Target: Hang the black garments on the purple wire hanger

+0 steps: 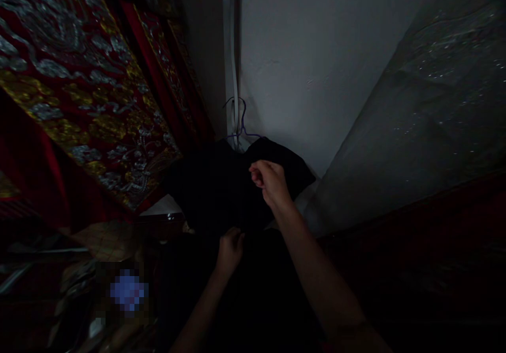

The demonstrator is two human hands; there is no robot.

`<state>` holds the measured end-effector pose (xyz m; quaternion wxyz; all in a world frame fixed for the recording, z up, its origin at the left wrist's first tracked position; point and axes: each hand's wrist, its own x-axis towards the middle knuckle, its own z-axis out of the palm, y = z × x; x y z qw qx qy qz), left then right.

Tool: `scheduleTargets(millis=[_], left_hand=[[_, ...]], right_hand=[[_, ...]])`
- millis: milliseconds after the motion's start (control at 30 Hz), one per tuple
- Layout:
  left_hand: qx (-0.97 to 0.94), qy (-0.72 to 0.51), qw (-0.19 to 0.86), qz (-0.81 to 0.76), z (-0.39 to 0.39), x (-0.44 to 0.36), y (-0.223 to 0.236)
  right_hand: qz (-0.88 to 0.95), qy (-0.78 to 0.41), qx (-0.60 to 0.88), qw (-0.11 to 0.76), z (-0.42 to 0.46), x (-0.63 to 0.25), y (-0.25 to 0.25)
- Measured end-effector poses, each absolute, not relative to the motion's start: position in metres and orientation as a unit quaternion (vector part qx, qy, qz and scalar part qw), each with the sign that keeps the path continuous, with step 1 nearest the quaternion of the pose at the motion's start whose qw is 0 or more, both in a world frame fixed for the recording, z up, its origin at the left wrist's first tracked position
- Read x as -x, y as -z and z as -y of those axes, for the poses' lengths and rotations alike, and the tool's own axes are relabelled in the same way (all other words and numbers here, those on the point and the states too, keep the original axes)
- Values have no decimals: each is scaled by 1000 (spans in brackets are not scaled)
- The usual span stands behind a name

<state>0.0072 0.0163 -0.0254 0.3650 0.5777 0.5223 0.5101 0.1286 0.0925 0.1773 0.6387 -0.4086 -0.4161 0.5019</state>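
A black garment [213, 189] hangs on a thin blue wire hanger [239, 121] in front of me, in very dim light. My right hand [271, 183] is curled closed at the garment's upper right shoulder, fingers pinched on the dark cloth. My left hand [229, 250] is lower, fingers closed on the garment's front near its middle. The cloth below my hands is lost in shadow.
Red garments with gold and silver embroidery [79, 89] hang at the left. A pale wall [316, 52] stands behind. A grey sequinned garment [435, 110] hangs at the right. A blurred bluish patch [128, 292] lies at the lower left.
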Motion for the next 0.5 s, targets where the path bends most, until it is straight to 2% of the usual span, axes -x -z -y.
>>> scheduleTargets(millis=[100,200,267,333,400,500], left_hand=[[-601,-494,371,-507,-30,-2,13],[-610,-519,355,-482,-43,5,-33],[-618,-584,294,-435,-52,11,-79],[-661,-613,181,-393,-62,17,-125],[-724,-577,106,-364,-73,20,-160],[-764,-538,23,-355,-83,18,-183]], right_hand=[[450,-485,384,644,-96,-122,-198],[488,-469,378,632,-86,-119,-194],[514,-454,382,619,-80,-120,-188],[543,-431,379,613,-77,-122,-185],[573,-395,374,613,-78,-123,-185],[592,-329,385,627,-84,-122,-181]])
